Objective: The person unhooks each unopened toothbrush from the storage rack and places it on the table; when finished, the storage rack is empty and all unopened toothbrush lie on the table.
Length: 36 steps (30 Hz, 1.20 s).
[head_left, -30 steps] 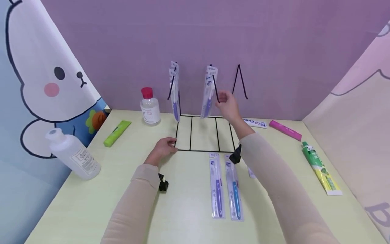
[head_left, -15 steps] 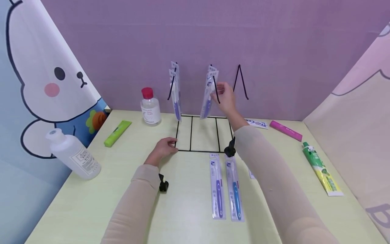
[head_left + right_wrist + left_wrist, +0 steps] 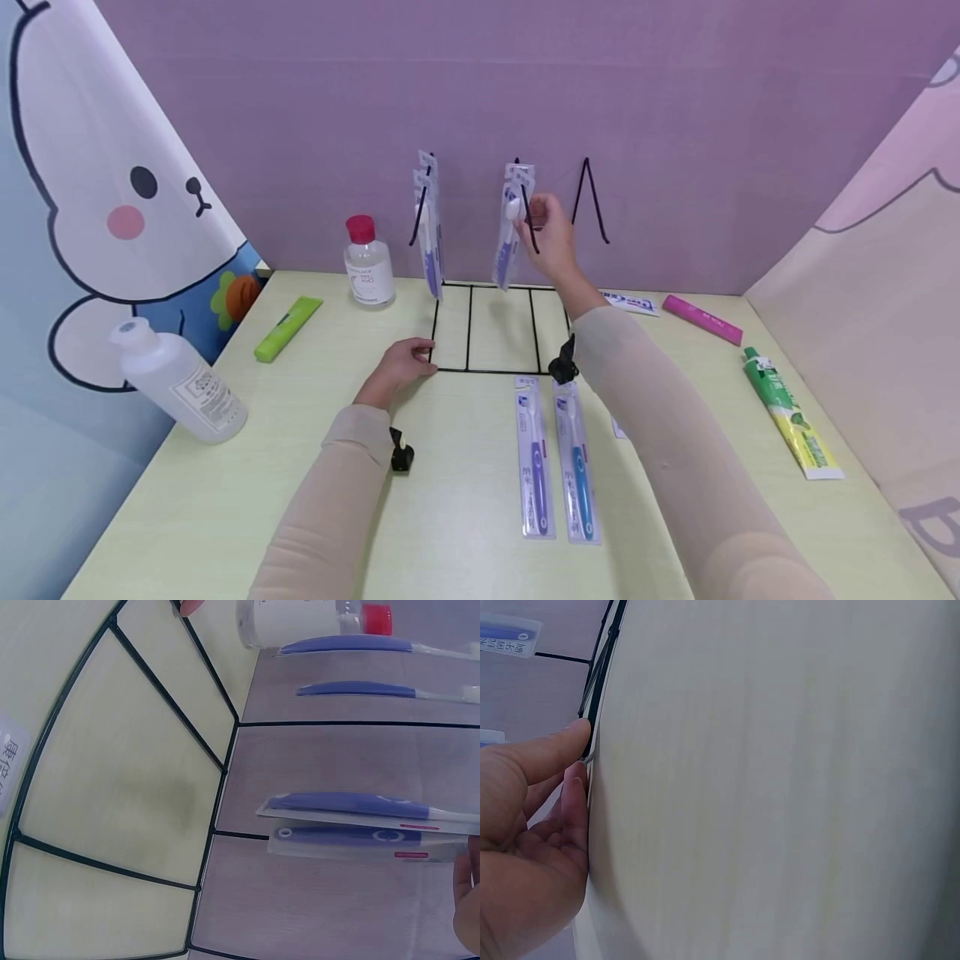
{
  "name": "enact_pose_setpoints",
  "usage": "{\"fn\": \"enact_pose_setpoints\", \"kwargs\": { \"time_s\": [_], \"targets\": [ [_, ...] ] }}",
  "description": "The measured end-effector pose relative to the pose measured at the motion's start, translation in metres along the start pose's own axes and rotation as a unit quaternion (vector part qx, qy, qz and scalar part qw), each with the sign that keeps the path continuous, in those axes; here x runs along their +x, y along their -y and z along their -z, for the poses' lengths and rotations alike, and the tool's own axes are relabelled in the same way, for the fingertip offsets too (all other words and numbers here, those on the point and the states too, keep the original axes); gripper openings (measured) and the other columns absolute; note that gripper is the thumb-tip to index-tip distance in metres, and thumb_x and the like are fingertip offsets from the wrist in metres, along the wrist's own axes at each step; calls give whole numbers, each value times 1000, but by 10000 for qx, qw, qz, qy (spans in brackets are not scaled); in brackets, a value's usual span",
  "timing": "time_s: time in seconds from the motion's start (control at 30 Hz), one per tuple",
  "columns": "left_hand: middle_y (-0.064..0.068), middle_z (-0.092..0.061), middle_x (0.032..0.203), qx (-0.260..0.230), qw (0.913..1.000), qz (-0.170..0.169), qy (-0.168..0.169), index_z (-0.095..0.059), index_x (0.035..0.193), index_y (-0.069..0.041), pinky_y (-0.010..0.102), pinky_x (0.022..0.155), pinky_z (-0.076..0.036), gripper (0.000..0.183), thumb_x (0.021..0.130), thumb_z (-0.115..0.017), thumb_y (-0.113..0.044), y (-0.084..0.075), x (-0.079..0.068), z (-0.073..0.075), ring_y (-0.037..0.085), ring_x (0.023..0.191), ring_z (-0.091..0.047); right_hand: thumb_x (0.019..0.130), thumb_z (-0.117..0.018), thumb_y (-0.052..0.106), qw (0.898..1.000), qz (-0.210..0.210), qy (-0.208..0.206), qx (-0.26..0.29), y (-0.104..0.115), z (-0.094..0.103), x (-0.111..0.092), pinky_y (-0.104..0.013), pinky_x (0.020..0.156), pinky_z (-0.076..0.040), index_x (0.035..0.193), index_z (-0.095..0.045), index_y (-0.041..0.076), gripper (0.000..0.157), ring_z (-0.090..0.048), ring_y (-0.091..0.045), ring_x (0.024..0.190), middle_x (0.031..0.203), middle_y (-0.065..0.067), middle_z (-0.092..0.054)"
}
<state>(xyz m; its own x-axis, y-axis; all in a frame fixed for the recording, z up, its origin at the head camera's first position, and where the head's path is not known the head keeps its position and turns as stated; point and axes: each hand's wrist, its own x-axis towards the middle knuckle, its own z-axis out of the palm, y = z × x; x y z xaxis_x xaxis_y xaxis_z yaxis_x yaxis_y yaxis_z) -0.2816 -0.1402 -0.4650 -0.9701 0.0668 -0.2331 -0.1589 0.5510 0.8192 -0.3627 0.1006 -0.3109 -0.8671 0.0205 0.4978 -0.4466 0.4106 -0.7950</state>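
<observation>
A person's left hand [image 3: 405,364] grips the rack [image 3: 495,372] at its near left corner; the right hand [image 3: 553,237] seems to pinch a packaged toothbrush [image 3: 506,250] on the middle hook [image 3: 529,218], apparently settling it. Next calls for releasing it cleanly, without tugging the hook.

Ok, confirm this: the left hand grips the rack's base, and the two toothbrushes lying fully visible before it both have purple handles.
Not quite: the right toothbrush has a blue handle, as the head view shows; only the left toothbrush has a purple one. The left hand does grip the base of the black rack.
</observation>
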Motion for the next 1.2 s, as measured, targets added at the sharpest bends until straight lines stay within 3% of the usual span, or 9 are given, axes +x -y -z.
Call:
{"fn": "enact_pose_setpoints", "kwargs": {
  "time_s": [0.23,0.4,0.83,0.93,1.07,1.2],
  "targets": [
    [11,-55,105,-14,10000,-47,12,-53,124,-7,35,83,-40,46,80,-67,-7,2,1,0,23,96,-50,85,-60,3,9999,159,-19,-61,0,-1,0,-24,73,-47,111,-48,-1,30,-56,-19,87,99,-13,-58],
    [10,-55,107,-50,10000,-77,26,-53,124,-7,35,84,-40,46,80,-67,-6,3,3,-1,23,97,-50,84,-59,-1,9993,185,-27,314,-3,1,-1,-28,68,-50,113,-49,-1,31,-57,-21,81,97,-14,-59],
    [10,-55,107,-74,10000,-3,49,-54,123,-9,35,85,-40,46,79,-68,-7,-1,2,1,23,97,-50,82,-56,-9,9941,-9,-273,1051,-7,31,-13,-29,67,-50,115,-50,-2,34,-56,-23,79,95,-17,-57],
    [11,-54,108,-30,10000,-21,63,-53,124,-8,36,85,-39,47,80,-68,-8,-3,0,2,24,97,-49,80,-54,-14,9906,-212,-23,1352,-11,34,-27,-37,69,-51,115,-48,-5,37,-55,-26,79,95,-19,-56],
    [11,-53,111,3,9999,-60,116,-52,125,-7,36,87,-38,47,81,-67,-8,-3,-1,2,24,99,-49,79,-55,-15,9823,-936,466,1556,-16,34,-52,-40,70,-51,119,-46,-3,42,-56,-25,80,95,-16,-55],
    [11,-52,117,-10,9999,-68,110,-53,124,-8,36,89,-38,46,80,-68,-8,-2,-1,1,24,101,-49,80,-55,-16,9604,-1721,978,1961,-23,29,-77,-38,69,-51,123,-41,-2,48,-57,-24,78,96,-17,-51]
  ]
}}
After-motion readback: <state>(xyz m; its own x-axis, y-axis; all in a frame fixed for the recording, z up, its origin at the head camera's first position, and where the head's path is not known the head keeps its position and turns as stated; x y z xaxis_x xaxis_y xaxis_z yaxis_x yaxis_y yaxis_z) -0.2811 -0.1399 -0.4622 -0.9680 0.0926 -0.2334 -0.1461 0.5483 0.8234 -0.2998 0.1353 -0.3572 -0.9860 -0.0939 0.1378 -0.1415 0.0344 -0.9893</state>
